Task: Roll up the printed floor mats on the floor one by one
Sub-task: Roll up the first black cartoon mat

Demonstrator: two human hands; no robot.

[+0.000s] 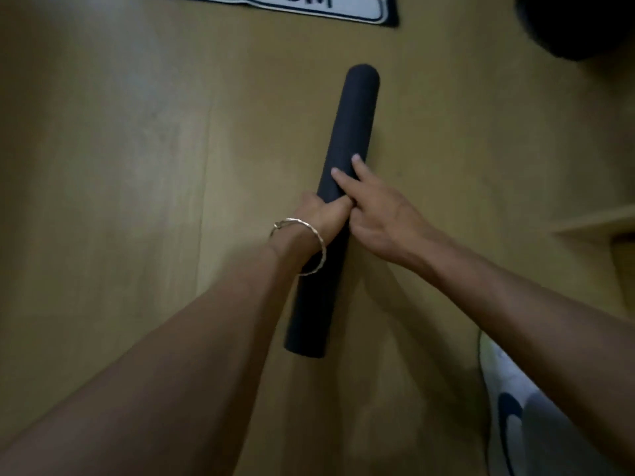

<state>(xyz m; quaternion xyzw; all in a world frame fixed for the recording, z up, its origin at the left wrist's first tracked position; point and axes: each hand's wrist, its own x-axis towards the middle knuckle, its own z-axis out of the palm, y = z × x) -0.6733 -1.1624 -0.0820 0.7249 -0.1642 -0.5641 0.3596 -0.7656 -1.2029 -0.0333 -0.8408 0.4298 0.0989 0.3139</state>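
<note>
A mat rolled into a tight dark tube (350, 125) lies on the wooden floor, running from the lower middle up to the right. My left hand (318, 214), with a metal bangle on its wrist, grips the roll around its middle, thumb on top. My right hand (374, 207) rests on the roll just beside it, two fingers stretched straight along the top of the tube. A flat printed mat (309, 5), white with dark letters and a dark border, lies at the top edge.
Pale wooden floor (137, 166) spreads to the left and right of the roll. A dark shape (584, 25) fills the top right corner. A wooden ledge (598, 221) shows at the right edge. White and blue fabric (522, 424) lies at the bottom right.
</note>
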